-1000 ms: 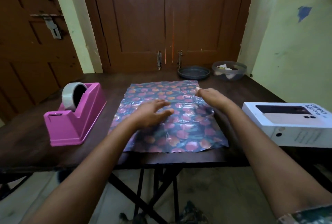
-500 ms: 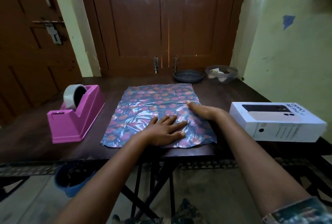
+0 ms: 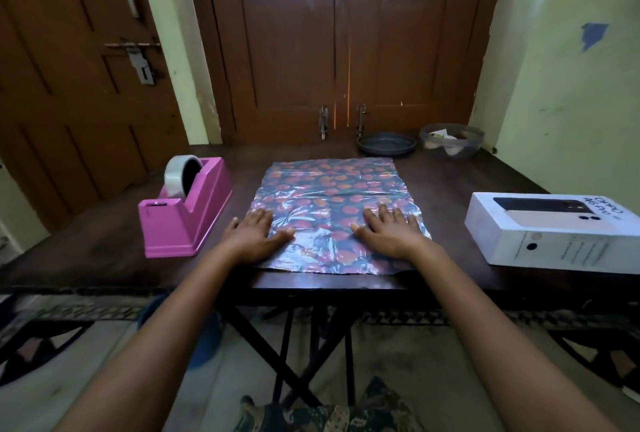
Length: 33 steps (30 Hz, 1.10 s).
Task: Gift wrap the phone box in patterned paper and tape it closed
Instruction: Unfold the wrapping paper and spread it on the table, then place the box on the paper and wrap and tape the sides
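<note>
Head view, forward and down over table [image 3: 104, 251]

Right edge cuts off the phone box [image 3: 547, 237]; side print too small to read. My left hand [image 3: 252, 236] hides the paper [image 3: 332, 189] near its left edge. Bowl [image 3: 467, 151] contents unclear.

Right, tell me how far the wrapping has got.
Done: the patterned paper lies spread on the table. In hand: the left hand and right hand press flat on its near half. Left: the phone box sits bare to the right, off the sheet, and the tape is on its pink dispenser; no fold or taping yet.
</note>
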Tool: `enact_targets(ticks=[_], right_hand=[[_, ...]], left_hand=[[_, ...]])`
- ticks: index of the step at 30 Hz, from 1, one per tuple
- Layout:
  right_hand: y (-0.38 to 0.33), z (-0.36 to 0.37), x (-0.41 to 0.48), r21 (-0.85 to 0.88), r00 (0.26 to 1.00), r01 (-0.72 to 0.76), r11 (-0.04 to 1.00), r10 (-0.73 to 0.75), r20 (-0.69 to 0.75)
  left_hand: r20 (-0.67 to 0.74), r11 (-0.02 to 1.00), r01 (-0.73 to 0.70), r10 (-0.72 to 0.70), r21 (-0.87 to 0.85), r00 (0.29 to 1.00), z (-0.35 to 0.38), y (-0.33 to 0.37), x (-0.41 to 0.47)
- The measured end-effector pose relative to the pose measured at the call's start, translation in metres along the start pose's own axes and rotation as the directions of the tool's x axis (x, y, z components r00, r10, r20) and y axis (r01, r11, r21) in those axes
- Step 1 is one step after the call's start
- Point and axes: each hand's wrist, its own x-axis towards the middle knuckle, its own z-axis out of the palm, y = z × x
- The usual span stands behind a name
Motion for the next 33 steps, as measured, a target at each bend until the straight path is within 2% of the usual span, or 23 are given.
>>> enact_targets(ticks=[4, 9, 12, 15, 19, 24, 27, 33], right_hand=[[0.001, 0.006, -0.005, -0.047, 0.996, 0.015, 0.999, -0.019, -0.091], [0.002, 0.006, -0.008, -0.028, 0.991, 0.036, 0.999, -0.039, -0.130], [0.005, 0.003, -0.014, -0.010, 0.986, 0.069, 0.998, -0.070, -0.155], [0.013, -0.010, -0.030, 0.062, 0.980, 0.072, 0.995, -0.060, -0.188], [0.028, -0.040, -0.062, 0.130, 0.937, 0.089, 0.988, -0.039, -0.347], [0.067, -0.079, -0.101, 0.177, 0.842, 0.027, 0.984, 0.073, -0.534], [0.103, -0.090, -0.121, 0.194, 0.770, -0.110, 0.975, 0.206, -0.603], [0.174, -0.087, -0.150, 0.352, 0.654, -0.361, 0.864, 0.504, -0.564]], left_hand=[[-0.016, 1.000, 0.016, -0.016, 0.002, 1.000, 0.001, -0.008, -0.006], [-0.006, 0.999, 0.031, -0.030, 0.022, 1.000, -0.004, -0.003, -0.011], [-0.062, 0.999, 0.030, -0.028, 0.031, 0.998, -0.008, 0.000, -0.012], [-0.171, 0.999, -0.018, 0.012, -0.033, 0.985, -0.016, 0.019, -0.012], [-0.254, 0.973, -0.169, 0.125, -0.158, 0.959, -0.028, 0.074, -0.012], [-0.272, 0.858, -0.326, 0.229, -0.398, 0.935, -0.036, 0.159, -0.010], [-0.268, 0.790, -0.382, 0.283, -0.479, 0.921, -0.031, 0.204, -0.015], [-0.167, 0.727, -0.338, 0.300, -0.598, 0.939, -0.008, 0.266, -0.025]])
